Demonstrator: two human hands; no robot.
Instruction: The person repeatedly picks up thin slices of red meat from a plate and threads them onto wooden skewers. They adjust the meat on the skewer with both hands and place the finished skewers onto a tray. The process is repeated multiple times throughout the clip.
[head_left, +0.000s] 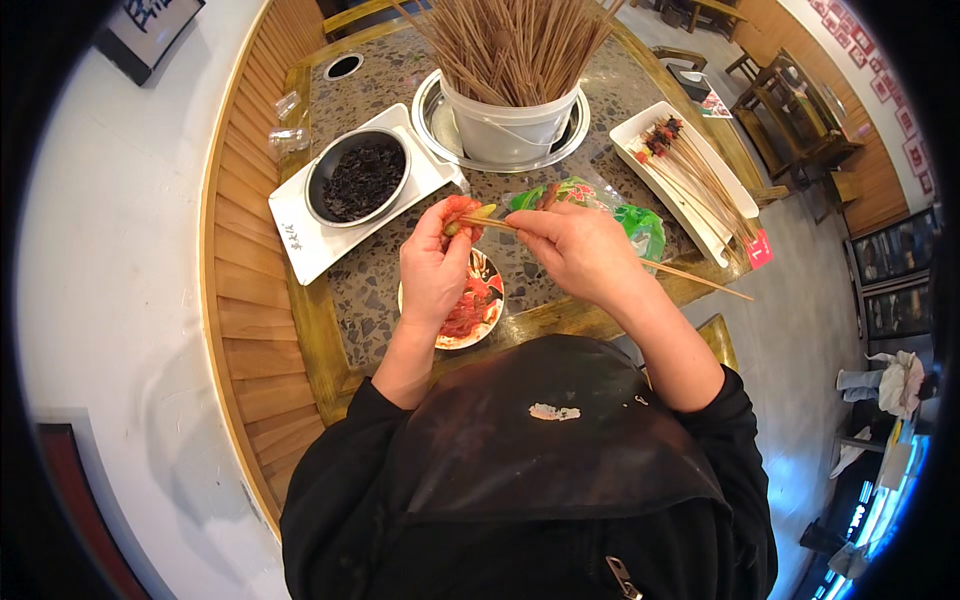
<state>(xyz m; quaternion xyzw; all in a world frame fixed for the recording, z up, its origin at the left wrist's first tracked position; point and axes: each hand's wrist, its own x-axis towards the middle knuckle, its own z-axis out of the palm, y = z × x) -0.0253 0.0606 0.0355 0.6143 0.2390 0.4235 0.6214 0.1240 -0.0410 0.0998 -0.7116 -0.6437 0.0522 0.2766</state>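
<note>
Pinched in my left hand (436, 274) are a yellow-green pickled pepper (486, 211) and a slice of red raw meat (463, 205). My right hand (581, 244) grips a thin bamboo skewer (697, 280), whose front end meets the pepper at my left fingertips. The skewer's tip is hidden there. Below my left hand sits a patterned plate (496, 279) with red meat (469, 311) on it. Just beyond my right hand lies a green and clear plastic bag (641, 225), partly covered by that hand.
A white bucket (510, 131) full of bamboo skewers (517, 52) stands in the table's round metal-rimmed well. At left, a bowl of dark shredded food (364, 180) rests on a white tray (296, 251). A long white tray (679, 210) at right holds several loaded skewers (664, 139).
</note>
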